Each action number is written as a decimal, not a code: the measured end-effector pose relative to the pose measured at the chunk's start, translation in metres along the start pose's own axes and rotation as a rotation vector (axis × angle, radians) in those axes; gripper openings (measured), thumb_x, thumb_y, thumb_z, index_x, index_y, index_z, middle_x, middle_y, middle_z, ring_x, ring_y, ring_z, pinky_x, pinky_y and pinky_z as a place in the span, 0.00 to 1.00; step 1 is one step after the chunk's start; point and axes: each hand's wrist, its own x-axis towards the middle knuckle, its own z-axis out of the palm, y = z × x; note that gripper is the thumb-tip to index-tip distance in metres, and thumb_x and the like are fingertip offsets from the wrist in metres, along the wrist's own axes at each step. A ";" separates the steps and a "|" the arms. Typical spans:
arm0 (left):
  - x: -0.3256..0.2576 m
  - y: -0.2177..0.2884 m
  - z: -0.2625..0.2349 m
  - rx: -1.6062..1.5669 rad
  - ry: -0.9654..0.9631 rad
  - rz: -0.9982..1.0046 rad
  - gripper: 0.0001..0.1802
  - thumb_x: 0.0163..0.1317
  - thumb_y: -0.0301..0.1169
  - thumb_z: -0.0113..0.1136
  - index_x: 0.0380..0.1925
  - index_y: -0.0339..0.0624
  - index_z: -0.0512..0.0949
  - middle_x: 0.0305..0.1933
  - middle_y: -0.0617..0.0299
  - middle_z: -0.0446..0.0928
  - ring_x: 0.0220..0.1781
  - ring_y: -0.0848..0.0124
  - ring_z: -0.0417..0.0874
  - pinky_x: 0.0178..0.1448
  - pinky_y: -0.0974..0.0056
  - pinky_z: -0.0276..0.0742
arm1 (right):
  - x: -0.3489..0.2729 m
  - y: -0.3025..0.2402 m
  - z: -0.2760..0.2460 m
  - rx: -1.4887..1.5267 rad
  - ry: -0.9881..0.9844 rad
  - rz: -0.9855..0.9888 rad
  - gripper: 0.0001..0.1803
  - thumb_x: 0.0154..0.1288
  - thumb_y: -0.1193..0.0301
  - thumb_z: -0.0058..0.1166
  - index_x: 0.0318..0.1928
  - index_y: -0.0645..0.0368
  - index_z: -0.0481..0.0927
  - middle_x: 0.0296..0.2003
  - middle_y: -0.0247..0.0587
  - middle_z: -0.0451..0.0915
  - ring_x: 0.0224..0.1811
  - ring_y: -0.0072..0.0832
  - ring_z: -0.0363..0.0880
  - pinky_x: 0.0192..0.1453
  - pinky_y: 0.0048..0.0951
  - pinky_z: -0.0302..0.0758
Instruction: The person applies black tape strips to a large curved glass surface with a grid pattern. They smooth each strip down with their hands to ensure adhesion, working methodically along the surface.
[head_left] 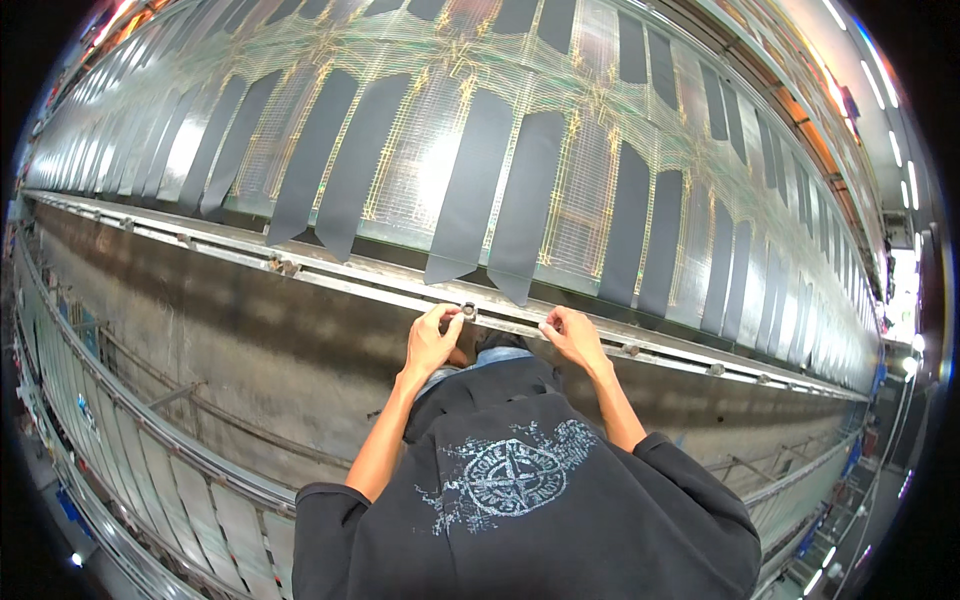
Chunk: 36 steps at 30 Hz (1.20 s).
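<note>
1. Two hands set on a long metal rail (330, 272); left hand (432, 343) pinching a small round metal fitting (468, 311) on the rail's edge.
2. Right hand (572, 338) just beside, fingertips pressed together on the same rail.
3. Beyond, dark fabric strips (470, 190) hanging over a wide sheet of fine threads (420, 150).

Metal rail (330, 270) — dark strips (470, 190) above
</note>
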 end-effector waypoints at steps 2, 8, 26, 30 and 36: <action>0.016 -0.005 -0.007 -0.005 0.010 0.010 0.13 0.70 0.33 0.65 0.49 0.37 0.86 0.48 0.48 0.89 0.53 0.53 0.91 0.59 0.54 0.84 | 0.003 -0.009 0.003 0.028 0.039 0.026 0.18 0.68 0.59 0.67 0.43 0.63 0.85 0.34 0.46 0.87 0.34 0.35 0.86 0.42 0.38 0.81; 0.075 -0.012 -0.020 0.184 0.059 0.159 0.17 0.69 0.34 0.66 0.54 0.37 0.85 0.63 0.47 0.84 0.70 0.49 0.81 0.74 0.50 0.74 | 0.061 -0.019 -0.005 0.157 0.164 0.121 0.17 0.70 0.59 0.65 0.40 0.64 0.86 0.32 0.46 0.87 0.31 0.36 0.85 0.42 0.39 0.80; 0.159 -0.006 0.015 0.933 -0.426 0.262 0.71 0.58 0.66 0.69 0.85 0.30 0.43 0.91 0.38 0.36 0.92 0.41 0.35 0.85 0.24 0.31 | 0.483 -0.073 -0.085 -0.046 0.520 -0.142 0.14 0.67 0.66 0.64 0.43 0.66 0.84 0.39 0.60 0.85 0.43 0.53 0.83 0.50 0.51 0.77; 0.163 0.018 -0.003 0.914 -0.680 0.055 0.73 0.60 0.63 0.71 0.85 0.28 0.38 0.91 0.38 0.29 0.92 0.42 0.28 0.87 0.28 0.28 | 0.488 -0.079 -0.045 -0.065 0.640 -0.128 0.11 0.68 0.74 0.64 0.45 0.69 0.80 0.44 0.63 0.83 0.50 0.60 0.81 0.56 0.55 0.75; 0.160 0.013 0.010 0.913 -0.656 0.032 0.72 0.59 0.60 0.74 0.85 0.27 0.39 0.91 0.37 0.29 0.92 0.42 0.29 0.88 0.34 0.29 | 0.491 -0.074 -0.058 -0.025 0.481 -0.078 0.04 0.67 0.79 0.60 0.41 0.65 0.80 0.39 0.59 0.83 0.45 0.58 0.81 0.52 0.52 0.76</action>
